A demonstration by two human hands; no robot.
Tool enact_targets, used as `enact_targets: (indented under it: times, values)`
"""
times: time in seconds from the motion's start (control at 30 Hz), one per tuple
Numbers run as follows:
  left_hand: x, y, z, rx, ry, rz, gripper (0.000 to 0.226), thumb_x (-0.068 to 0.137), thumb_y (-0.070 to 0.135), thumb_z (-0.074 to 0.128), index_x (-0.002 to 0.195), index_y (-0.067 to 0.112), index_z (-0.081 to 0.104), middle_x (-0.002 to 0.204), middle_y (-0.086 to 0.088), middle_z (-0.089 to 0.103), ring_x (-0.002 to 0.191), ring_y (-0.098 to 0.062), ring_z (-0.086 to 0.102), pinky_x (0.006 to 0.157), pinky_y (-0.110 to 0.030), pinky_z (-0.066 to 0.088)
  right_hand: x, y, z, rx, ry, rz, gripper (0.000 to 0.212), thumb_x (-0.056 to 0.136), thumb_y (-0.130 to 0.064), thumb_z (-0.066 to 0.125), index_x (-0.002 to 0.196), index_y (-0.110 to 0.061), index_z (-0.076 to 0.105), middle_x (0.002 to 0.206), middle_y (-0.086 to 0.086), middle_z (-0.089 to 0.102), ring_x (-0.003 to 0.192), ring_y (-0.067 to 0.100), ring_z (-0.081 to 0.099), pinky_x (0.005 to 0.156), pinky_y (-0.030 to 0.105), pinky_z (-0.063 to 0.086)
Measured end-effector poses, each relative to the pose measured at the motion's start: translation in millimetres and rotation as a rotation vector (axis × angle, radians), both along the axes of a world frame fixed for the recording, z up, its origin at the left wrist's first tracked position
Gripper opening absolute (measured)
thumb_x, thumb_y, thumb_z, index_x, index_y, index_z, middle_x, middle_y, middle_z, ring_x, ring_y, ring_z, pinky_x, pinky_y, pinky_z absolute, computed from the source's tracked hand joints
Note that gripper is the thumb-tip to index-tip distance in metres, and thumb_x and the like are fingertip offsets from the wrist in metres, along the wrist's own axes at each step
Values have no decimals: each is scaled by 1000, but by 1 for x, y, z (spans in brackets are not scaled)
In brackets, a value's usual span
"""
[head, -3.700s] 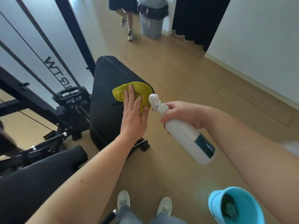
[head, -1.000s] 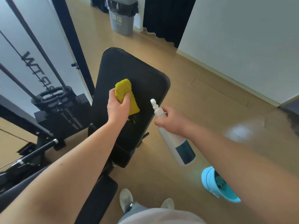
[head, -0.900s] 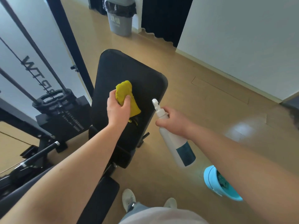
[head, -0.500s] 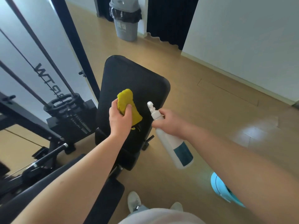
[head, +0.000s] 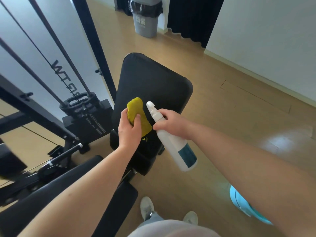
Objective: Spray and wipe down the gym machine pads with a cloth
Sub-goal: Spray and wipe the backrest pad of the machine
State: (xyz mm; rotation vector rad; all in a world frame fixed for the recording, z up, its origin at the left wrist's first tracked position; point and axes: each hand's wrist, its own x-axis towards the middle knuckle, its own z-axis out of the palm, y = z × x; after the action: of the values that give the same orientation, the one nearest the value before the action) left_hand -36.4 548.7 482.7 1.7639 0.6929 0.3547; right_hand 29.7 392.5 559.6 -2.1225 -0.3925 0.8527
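Pad: black upholstery, matt, fine-grained. Cloth: yellow fabric, soft, nappy. Spray bottle: white plastic, smooth, semi-gloss, w/ teal label. Frame: black metal, matt. Floor: wood-look boards, satin, glare patch at rt. Bin: grey plastic, matt; liner: glossy black film. Bucket: pale-blue plastic, smooth.

Location: indoor gym. Left of frame: a black steel cable machine with guide cables and a weight stack. Centre: a black upholstered bench pad; a second pad at lower left. The floor is light wood. Top of frame: a grey lined waste bin and a black curtain.
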Motion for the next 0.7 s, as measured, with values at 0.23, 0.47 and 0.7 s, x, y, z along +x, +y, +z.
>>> enact_targets:
  times: [0.23,0.47,0.7]
  values:
    - [-2,-6,1,87,-38,-116,44,106,37,47,148,25,40,133,1,55,118,-17,55,100,-40,49,7,-3,3,42,-92,-186,14,86,-29,73,88,-29,59,87,-3,63,79,18,62,70,35,50]
    - [21,-45,-17,668,-91,-642,57,108,42,26,162,25,17,171,3,10,154,-23,9,127,-48,12,20,-37,16,22,-191,-193,25,91,-31,70,114,-36,61,99,-10,67,91,14,66,75,33,54]
    - [58,-82,-36,606,63,-562,102,102,46,50,151,29,-38,153,-2,-52,146,-30,-42,122,-52,-17,33,-39,12,55,-191,-205,31,89,-26,70,116,-40,63,92,-16,69,86,6,66,70,25,47]
